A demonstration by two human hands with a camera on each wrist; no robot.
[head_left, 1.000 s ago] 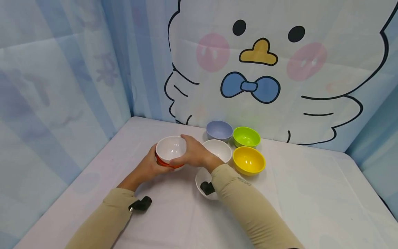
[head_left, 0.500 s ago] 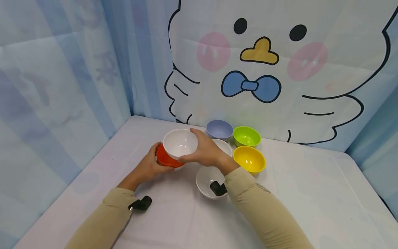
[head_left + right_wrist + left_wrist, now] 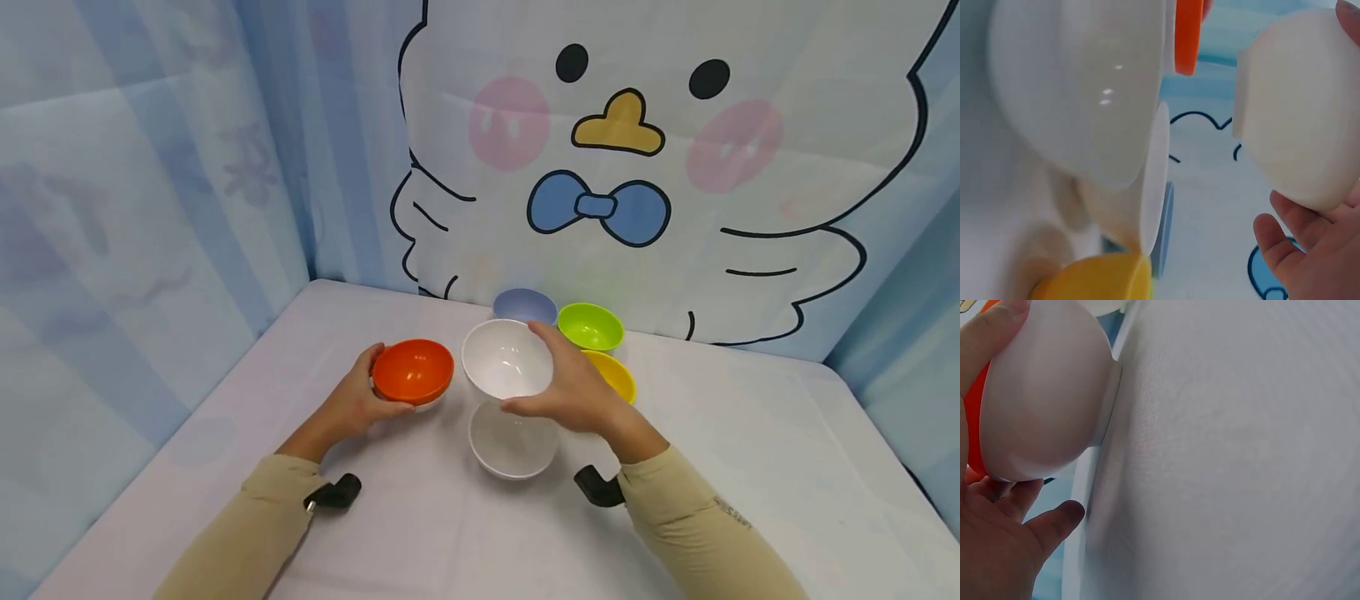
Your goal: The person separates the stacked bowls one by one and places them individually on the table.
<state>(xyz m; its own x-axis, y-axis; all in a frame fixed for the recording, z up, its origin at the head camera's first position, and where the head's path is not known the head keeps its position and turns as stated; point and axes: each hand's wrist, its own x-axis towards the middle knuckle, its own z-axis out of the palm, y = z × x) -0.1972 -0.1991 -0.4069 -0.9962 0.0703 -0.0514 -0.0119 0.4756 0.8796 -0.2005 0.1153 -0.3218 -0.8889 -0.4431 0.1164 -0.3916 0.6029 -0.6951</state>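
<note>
My left hand (image 3: 352, 408) holds an orange bowl (image 3: 412, 372) nested in a white bowl (image 3: 1054, 394), thumb and fingers at its sides. Whether that white bowl's foot touches the table, I cannot tell. My right hand (image 3: 581, 390) grips another white bowl (image 3: 504, 358) by its side, thumb near and fingers beyond. It is held up above the table, as the right wrist view shows its bare foot. Just in front stands a white bowl (image 3: 513, 446) on the table. A further white bowl (image 3: 1156, 181), hidden in the head view, shows in the right wrist view.
Behind my right hand stand a blue-violet bowl (image 3: 525, 306), a green bowl (image 3: 591, 326) and a partly covered yellow bowl (image 3: 615, 377). The white-covered table (image 3: 750, 467) ends at a printed curtain (image 3: 637, 275) at the back. Another curtain (image 3: 150, 208) hangs at the left.
My right hand has lifted the white bowl out of the orange bowl and carried it right, over the other white bowls. The left hand stays in place, holding the orange bowl.
</note>
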